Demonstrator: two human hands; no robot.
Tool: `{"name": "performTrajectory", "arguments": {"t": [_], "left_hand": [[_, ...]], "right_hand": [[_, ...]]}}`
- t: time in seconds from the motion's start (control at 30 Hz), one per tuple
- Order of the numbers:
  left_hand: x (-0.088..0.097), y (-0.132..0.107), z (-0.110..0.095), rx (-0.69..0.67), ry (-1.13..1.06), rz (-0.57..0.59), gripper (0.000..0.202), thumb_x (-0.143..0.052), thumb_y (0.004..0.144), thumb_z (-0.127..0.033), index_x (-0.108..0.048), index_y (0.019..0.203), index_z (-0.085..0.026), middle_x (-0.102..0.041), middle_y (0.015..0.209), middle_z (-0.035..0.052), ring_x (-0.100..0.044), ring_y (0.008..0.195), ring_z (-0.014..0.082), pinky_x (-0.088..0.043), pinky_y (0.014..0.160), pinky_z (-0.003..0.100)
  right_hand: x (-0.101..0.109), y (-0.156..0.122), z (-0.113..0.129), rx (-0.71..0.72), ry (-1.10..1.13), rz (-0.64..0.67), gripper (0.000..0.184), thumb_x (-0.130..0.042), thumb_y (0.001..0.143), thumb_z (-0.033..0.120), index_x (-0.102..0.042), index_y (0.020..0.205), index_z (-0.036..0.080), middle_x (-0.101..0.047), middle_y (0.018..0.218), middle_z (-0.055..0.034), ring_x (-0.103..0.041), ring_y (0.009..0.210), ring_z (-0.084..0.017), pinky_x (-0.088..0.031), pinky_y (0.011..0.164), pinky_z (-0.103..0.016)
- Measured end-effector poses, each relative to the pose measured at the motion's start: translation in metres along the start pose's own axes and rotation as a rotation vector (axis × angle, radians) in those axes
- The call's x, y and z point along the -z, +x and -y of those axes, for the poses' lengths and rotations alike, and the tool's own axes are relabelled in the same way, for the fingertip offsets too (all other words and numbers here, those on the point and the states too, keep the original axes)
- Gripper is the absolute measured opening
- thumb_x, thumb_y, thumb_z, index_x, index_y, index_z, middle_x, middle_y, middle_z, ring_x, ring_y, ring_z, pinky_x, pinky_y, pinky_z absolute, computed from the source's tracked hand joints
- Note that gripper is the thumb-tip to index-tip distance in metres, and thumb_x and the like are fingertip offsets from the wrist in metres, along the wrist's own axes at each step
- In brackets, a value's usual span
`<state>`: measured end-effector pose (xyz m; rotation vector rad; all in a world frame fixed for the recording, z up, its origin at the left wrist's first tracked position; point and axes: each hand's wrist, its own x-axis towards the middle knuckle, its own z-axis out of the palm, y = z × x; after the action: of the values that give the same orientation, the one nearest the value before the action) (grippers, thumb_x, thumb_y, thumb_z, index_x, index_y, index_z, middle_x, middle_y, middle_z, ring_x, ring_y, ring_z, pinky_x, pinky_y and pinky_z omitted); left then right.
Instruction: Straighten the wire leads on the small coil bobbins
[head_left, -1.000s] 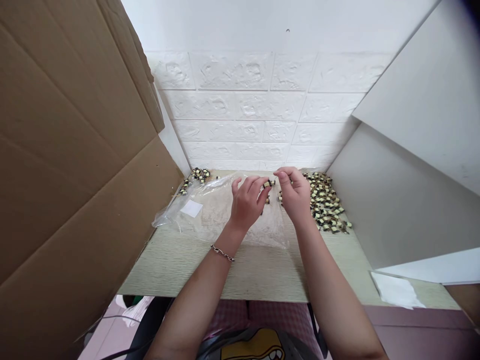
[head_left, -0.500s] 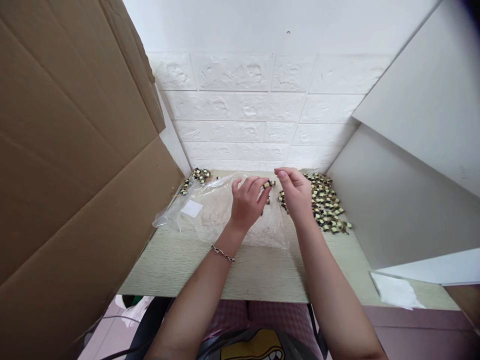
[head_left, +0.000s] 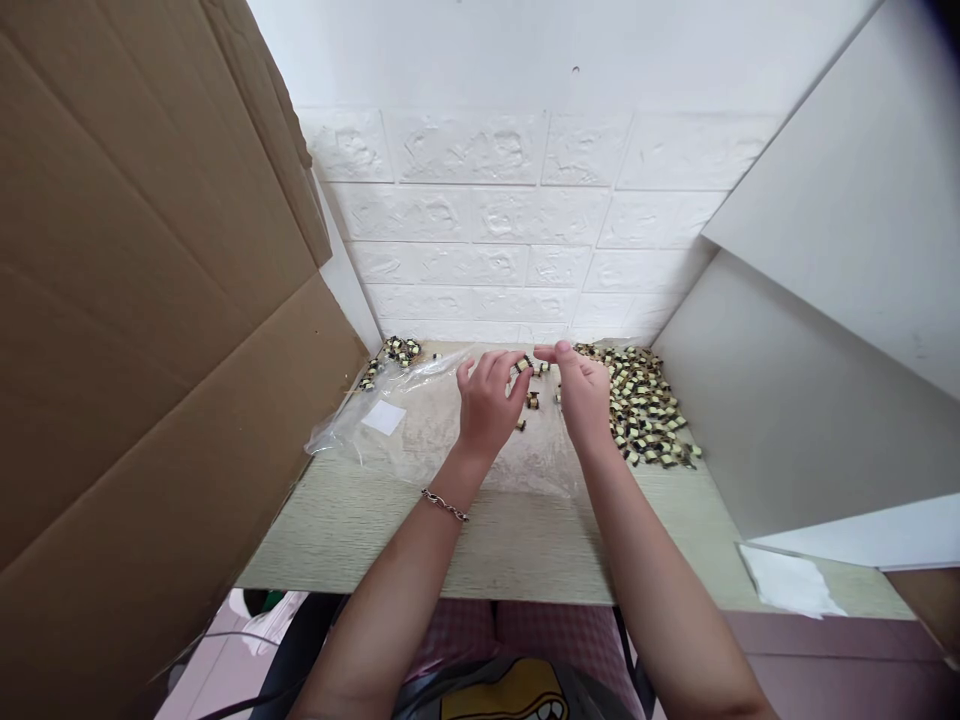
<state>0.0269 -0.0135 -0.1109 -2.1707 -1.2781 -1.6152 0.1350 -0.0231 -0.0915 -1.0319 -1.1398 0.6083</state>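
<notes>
Probably light and stiff, the component (head_left: 523,367), best gripped by its sides, is pinched in the left hand (head_left: 487,405) at ten o'clock from the right hand (head_left: 587,400), whose hold cannot be told.

A head-worn camera is looking forward and down from above the checked trousers (head_left: 555,632), viewing the left hand (head_left: 486,408) and right hand (head_left: 586,402) closely, the brick-patterned wall (head_left: 502,215) farther off.
</notes>
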Motion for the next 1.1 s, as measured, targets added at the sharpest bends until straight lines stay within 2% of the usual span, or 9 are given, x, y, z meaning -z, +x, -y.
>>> {"name": "performTrajectory", "arguments": {"t": [0.2,0.43,0.67,1.1], "left_hand": [[-0.0005,-0.0004,-0.0001,-0.040,0.032,0.021,0.016,-0.047,0.081,-0.027,-0.052,0.094,-0.021,-0.061,0.089,0.0021,-0.056,0.081,0.0133,-0.028,0.090,0.035],[0.0001,-0.0011,0.0003,-0.073,0.073,0.047,0.017,-0.044,0.083,-0.028,-0.052,0.095,-0.020,-0.062,0.091,0.0027,-0.056,0.085,0.0132,-0.025,0.092,0.035],[0.0012,-0.0021,-0.0002,-0.080,0.101,0.064,0.017,-0.044,0.083,-0.029,-0.052,0.095,-0.020,-0.062,0.093,0.0018,-0.056,0.086,0.0119,-0.024,0.092,0.033],[0.0011,-0.0020,-0.0001,-0.063,0.057,0.078,0.018,-0.044,0.083,-0.028,-0.052,0.097,-0.020,-0.061,0.093,0.0029,-0.055,0.089,0.0130,-0.023,0.092,0.034]], "right_hand": [[-0.0054,-0.0036,-0.0010,0.088,-0.111,0.074,0.021,-0.053,0.074,0.039,-0.068,0.072,0.024,-0.066,0.081,-0.0003,-0.059,0.085,-0.019,-0.043,0.081,-0.033],[-0.0044,-0.0039,-0.0029,0.113,-0.149,0.031,0.020,-0.054,0.074,0.037,-0.067,0.071,0.022,-0.066,0.081,0.0003,-0.059,0.084,-0.018,-0.044,0.080,-0.032],[-0.0025,-0.0001,-0.0047,0.077,-0.133,-0.046,0.021,-0.055,0.073,0.036,-0.068,0.073,0.020,-0.067,0.081,-0.0009,-0.061,0.083,-0.019,-0.045,0.079,-0.032],[0.0018,0.0006,0.0019,0.224,-0.265,-0.056,0.019,-0.053,0.075,0.032,-0.064,0.068,0.018,-0.064,0.072,-0.0015,-0.058,0.071,-0.015,-0.043,0.070,-0.029]]}}
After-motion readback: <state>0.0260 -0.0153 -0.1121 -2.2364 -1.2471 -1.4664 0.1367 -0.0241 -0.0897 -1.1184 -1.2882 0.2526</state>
